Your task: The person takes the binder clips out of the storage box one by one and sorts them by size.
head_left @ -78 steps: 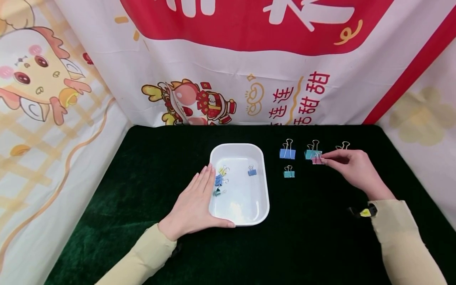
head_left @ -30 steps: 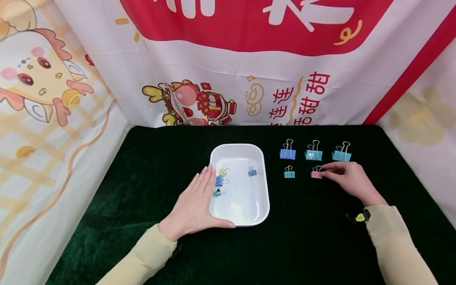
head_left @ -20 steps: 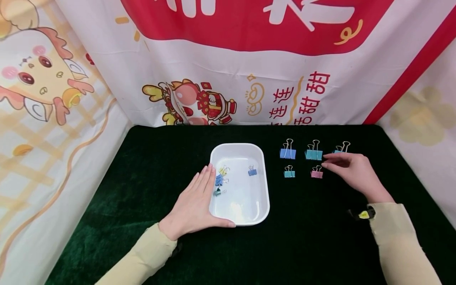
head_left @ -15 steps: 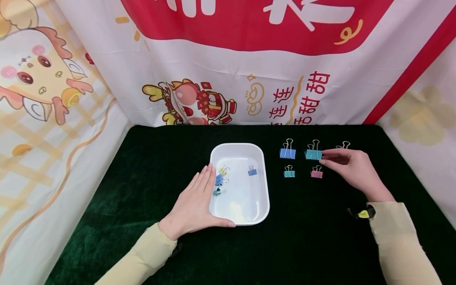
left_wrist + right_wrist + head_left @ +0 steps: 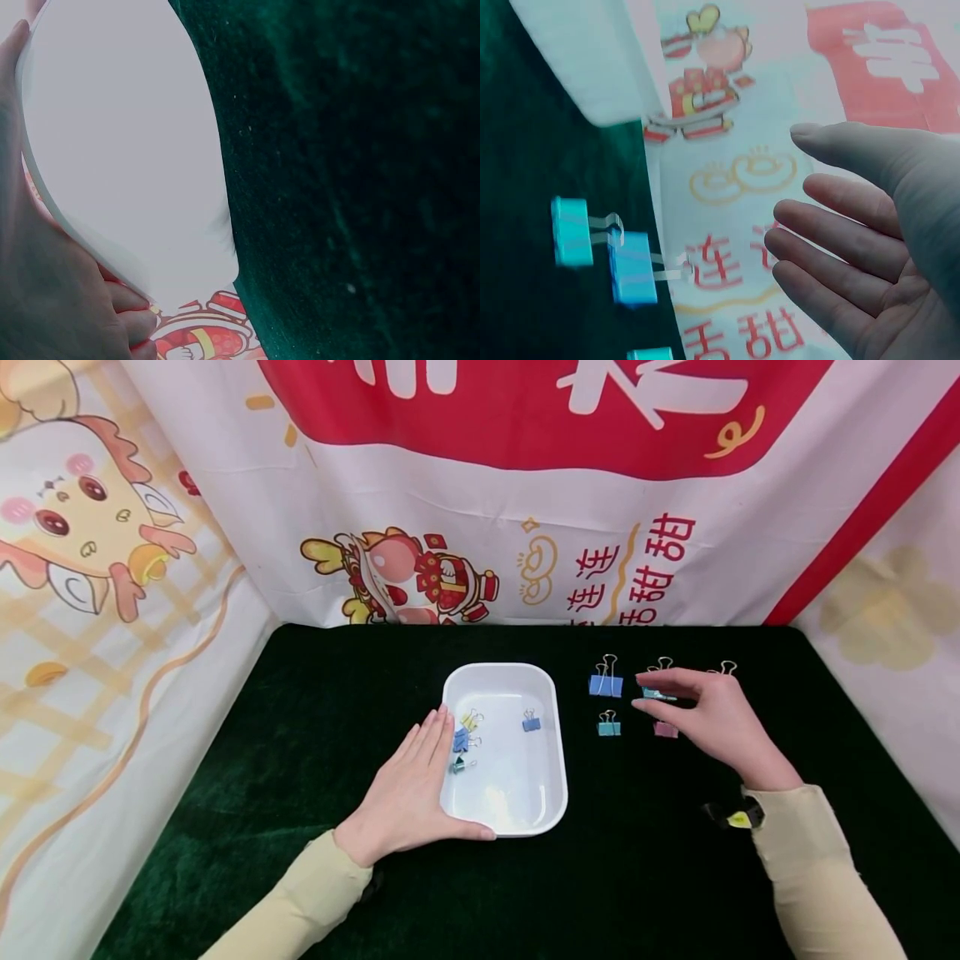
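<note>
My left hand (image 5: 401, 797) lies along the left side of a white tray (image 5: 563, 768), fingers straight and thumb at the near rim. Inside the tray are a yellow binder clip (image 5: 470, 721), two blue binder clips (image 5: 531, 724) and a dark teal one (image 5: 458, 766). My right hand (image 5: 708, 710) hovers over the clips at the right, thumb and fingers apart, holding nothing. It partly covers a large teal clip (image 5: 656, 693) and a small pink clip (image 5: 665, 730). Left of it stand a large blue clip (image 5: 606, 686) and a small teal clip (image 5: 609, 727).
Behind my right hand, only the wire handles (image 5: 726, 667) of another large clip show. Dark green velvet cloth (image 5: 615, 877) covers the table. Printed curtains (image 5: 450, 485) hang along the back and sides.
My right hand has set the small pink clip down below the large teal one and let go. Then it rose a little and moved left. My left hand stays at the tray.
</note>
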Demonstrator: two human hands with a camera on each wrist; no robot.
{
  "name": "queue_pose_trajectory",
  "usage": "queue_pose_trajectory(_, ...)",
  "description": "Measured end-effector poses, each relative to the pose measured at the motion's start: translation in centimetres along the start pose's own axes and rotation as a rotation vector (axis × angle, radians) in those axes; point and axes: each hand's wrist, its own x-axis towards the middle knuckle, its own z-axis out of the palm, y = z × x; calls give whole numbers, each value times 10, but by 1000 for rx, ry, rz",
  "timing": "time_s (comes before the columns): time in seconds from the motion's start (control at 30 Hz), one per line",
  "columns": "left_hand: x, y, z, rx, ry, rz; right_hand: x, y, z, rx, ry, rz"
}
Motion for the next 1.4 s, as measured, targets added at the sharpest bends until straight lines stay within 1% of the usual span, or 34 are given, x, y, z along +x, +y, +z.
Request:
queue_pose_trajectory(0.1,0,0,0,-1,8,3,2,-8,9,11,-12,-44)
queue_pose_trajectory(0.2,0,0,0,3,13,6,5,-14,18,-24,-13,-111)
queue_pose_trajectory(0.27,0,0,0,7,14,7,8,-18,23,-28,-15,-145)
queue_pose_trajectory(0.47,0,-1,0,11,13,7,14,-30,40,-6,-32,-226)
queue_pose_trajectory(0.73,0,-1,0,-2,9,7,22,-50,63,59,-127,-283)
queue_pose_trajectory(0.9,-1,-1,0,-15,3,3,27,-61,77,65,-187,-320)
queue_pose_trajectory(1.03,-1,-1,-1,-8,-3,2,32,-69,88,59,-227,-344)
queue_pose_trajectory(1.17,-1,-1,-1,-1,-6,0,39,-77,95,55,-235,-375)
queue_pose_trajectory(1.27,-1,-1,0,-4,-5,-1,46,-83,99,73,-233,-394)
queue_pose_trajectory(1.4,-1,-1,-1,-7,2,5,55,-89,102,106,-231,-392)
